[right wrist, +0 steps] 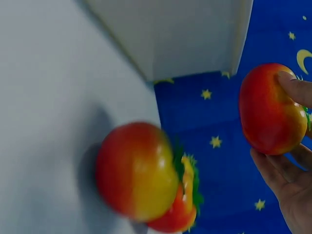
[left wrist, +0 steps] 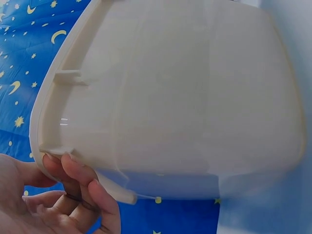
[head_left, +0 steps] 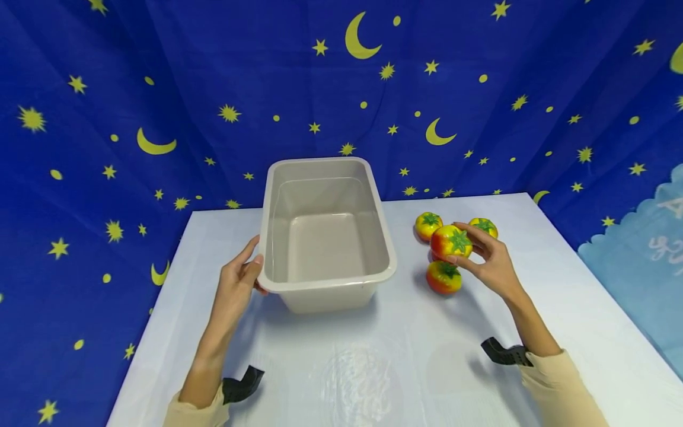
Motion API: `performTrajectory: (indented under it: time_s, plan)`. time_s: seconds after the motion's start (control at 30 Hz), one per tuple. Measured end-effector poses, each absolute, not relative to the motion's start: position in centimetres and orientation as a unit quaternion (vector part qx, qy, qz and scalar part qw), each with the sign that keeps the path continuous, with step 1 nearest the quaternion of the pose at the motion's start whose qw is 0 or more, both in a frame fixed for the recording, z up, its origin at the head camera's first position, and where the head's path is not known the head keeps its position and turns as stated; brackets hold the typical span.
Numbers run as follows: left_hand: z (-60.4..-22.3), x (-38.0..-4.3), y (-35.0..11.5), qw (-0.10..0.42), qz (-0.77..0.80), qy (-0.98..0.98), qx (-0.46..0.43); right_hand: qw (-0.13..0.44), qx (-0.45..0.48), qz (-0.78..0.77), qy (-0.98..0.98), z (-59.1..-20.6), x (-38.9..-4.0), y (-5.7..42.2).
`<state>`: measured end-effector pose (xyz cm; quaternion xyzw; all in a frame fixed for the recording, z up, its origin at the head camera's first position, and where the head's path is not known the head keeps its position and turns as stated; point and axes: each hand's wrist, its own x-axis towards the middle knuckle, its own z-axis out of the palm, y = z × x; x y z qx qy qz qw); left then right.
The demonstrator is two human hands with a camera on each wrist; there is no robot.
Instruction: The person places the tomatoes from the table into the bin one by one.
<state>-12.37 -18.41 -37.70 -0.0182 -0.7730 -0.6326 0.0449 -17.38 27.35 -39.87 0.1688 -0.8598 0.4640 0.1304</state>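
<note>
Grey tub (head_left: 325, 299) near the table's (head_left: 405, 356) far edge: our left hand (head_left: 239, 274) pinches its rim (head_left: 331, 284). Our right hand's (head_left: 495, 264) curled fingers hold a fruit (head_left: 448, 242), toward the far right corner.

Beneath your hands (head_left: 239, 276) you have a white table (head_left: 405, 350), with a shiny patch (head_left: 360, 382) closer to you. Beyond them and round both sides hangs a blue curtain (head_left: 267, 71) with yellow moons (head_left: 353, 42), stars (head_left: 320, 47) and dots (head_left: 396, 21); to their right, a pale blue scalloped area (head_left: 629, 267) bears white lettering (head_left: 661, 244).
</note>
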Motion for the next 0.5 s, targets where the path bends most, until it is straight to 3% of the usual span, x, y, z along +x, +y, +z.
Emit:
performTrajectory:
  time_s: [0.5]
  plan:
    - [-37.4,-12.4,-18.5,0.022,-0.619,-0.785,-0.006,0.091,0.233,0.533,-0.808,-35.3,-20.4,20.0]
